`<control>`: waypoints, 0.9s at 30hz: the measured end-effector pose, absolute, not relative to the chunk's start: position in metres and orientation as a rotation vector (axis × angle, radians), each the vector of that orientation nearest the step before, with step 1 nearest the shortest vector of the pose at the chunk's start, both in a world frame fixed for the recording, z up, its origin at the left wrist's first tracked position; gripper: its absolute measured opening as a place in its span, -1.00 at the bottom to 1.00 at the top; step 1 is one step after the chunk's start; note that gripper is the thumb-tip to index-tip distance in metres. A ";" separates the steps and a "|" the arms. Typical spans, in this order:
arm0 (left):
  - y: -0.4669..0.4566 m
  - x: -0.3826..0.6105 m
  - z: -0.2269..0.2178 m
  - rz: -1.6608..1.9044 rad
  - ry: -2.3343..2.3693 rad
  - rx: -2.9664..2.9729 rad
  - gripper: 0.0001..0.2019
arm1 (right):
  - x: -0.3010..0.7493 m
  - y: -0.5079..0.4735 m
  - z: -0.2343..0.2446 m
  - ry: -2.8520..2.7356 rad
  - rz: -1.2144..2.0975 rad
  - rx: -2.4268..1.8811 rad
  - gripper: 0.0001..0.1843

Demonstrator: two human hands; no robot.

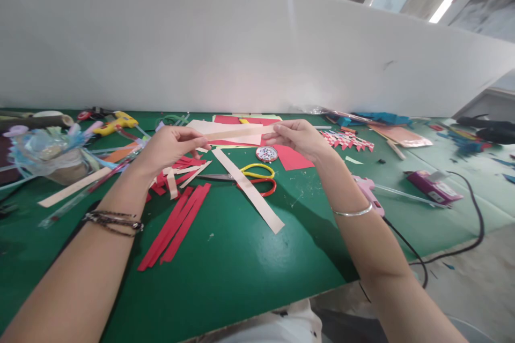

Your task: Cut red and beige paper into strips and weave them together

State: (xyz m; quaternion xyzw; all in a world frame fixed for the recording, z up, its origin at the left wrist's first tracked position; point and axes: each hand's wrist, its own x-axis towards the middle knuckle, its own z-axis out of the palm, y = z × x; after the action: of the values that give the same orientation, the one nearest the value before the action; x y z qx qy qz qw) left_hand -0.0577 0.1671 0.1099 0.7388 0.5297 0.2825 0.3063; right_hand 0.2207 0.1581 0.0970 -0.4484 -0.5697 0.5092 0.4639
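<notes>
Stretched level between my two hands is a cream paper strip (235, 132), held above the table. My left hand (173, 142) pinches its left end, and my right hand (295, 138) pinches the other end. Below lies another cream paper strip (249, 191), slanting across scissors (257, 179) with one yellow and one red handle loop. Several red paper strips (177, 225) lie side by side on the near left. A pile of short red and cream paper pieces (173, 179) sits under my left hand. Beyond my hands are red and cream paper sheets (219, 120).
On the green table (257, 289) are a round tin of small beads (266, 154), a yellow glue gun (116, 123), and a pink glue gun (368, 193) with a black cord. A purple box (434, 186) lies at right. A white panel (241, 37) rises behind.
</notes>
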 end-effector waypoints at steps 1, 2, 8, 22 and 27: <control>0.168 -0.057 0.109 0.757 1.412 1.946 -0.74 | 0.221 0.158 0.097 -1.411 1.256 -1.097 -0.80; 0.169 -0.057 0.108 0.766 1.421 1.935 -0.74 | 0.222 0.157 0.098 -1.424 1.256 -1.090 -0.79; 0.169 -0.055 0.109 0.777 1.406 1.906 -0.77 | 0.223 0.158 0.098 -1.473 1.161 -1.093 -0.73; 0.170 -0.064 0.115 0.386 1.445 2.033 -0.62 | 0.217 0.154 0.103 -1.678 0.923 -1.111 -0.75; 0.162 -0.057 0.120 0.105 1.433 2.164 -0.29 | 0.205 0.144 0.106 -1.887 0.915 -1.092 -0.73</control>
State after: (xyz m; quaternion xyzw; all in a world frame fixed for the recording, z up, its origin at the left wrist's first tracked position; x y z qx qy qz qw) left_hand -0.0570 0.1617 0.1197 0.8024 0.5315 0.0390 0.2686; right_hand 0.2052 0.1437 0.1065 -0.4273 -0.7386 0.3583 0.3788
